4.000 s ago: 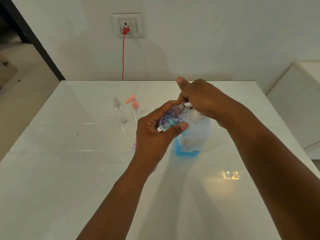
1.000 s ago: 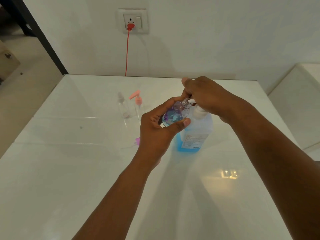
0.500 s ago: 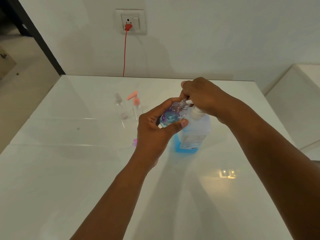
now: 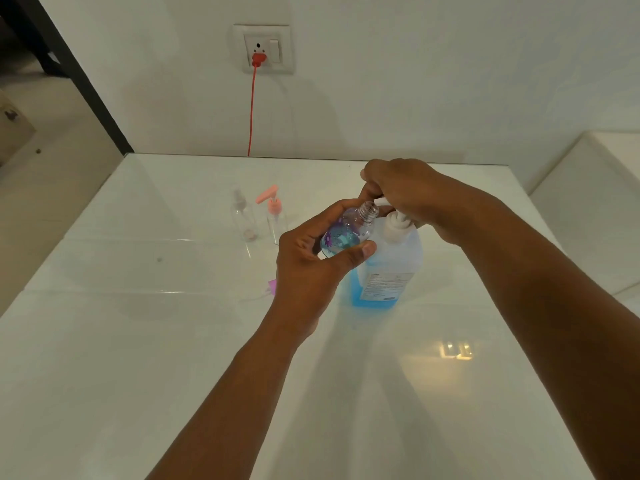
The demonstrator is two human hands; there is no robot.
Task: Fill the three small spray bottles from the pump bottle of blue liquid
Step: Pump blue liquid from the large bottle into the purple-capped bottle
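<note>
1. Our left hand (image 4: 308,261) gripped the small clear flower-printed bottle (image 4: 346,233), tilted, open neck up-right against the spout.
2. Our right hand (image 4: 401,195) pressed the white pump head of the blue-liquid bottle (image 4: 384,271), standing on the white table (image 4: 138,341).

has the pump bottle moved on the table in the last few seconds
No. The pump bottle stands at the same spot relative to the two small bottles to its left; only the camera has shifted. The right hand is on its pump.
</note>
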